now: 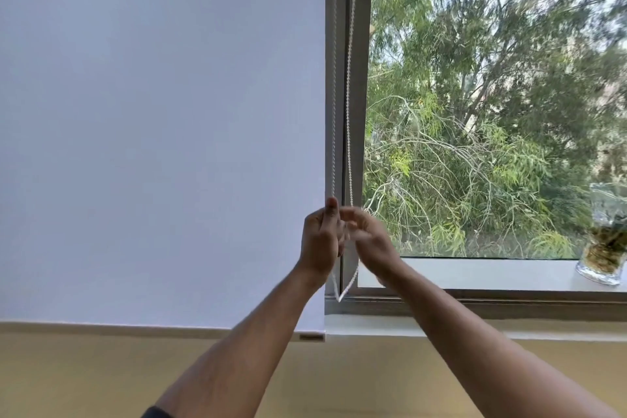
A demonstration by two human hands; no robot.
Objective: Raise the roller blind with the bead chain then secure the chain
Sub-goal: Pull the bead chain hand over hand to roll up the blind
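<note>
- green trees fill the pane beside the window frame (356,112); the roller blind (163,129) hangs fully down on its other side.
- left hand (319,241) is pinched closed on the bead chain (349,78) at the frame.
- right hand (369,237) looks loosely curled around the other strand, grip blurred.
- risk: pulling the wrong strand, or beads slipping through.
</note>
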